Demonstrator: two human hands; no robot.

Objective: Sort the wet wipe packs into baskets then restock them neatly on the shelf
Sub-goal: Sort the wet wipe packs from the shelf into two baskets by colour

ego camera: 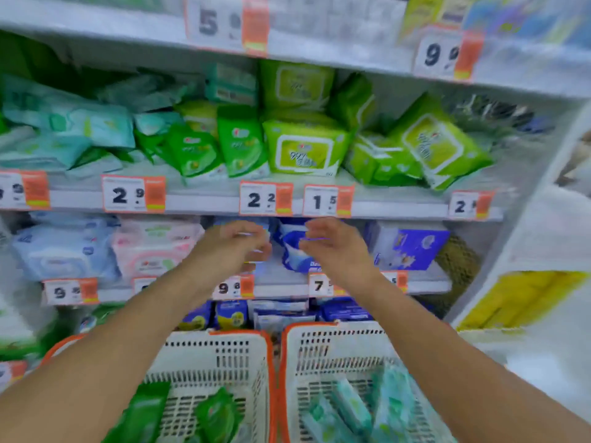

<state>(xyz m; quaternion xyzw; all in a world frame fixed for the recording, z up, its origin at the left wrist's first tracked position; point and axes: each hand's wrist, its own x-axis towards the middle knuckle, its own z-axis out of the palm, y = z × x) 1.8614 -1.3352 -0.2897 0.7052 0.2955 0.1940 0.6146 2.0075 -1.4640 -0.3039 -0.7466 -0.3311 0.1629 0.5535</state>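
Both hands raised in front of the blue-pack shelf, empty, fingers loosely spread and blurred by motion — left hand (238,247) and right hand (332,247) level with each other, a gap between them. Directly beyond that gap, on the shelf (281,290), a blue-and-white wipe pack (292,251) standing roughly upright, long axis near vertical, leaning a little to the left, printed face toward the camera. Right hand just beside its right edge, left hand slightly further off; touching or not, cannot tell through the blur. Probably a two-handed reach to take or straighten that pack, closing in from either side.

Below, two orange-rimmed baskets side by side: left basket (224,343) holding dark green packs (217,417), right basket (339,340) holding pale teal packs (348,407) lying on a slant. Above, a jumbled row of green packs (303,148) and teal packs (80,126) — tilted every way, sorting far from finished by the look of it.
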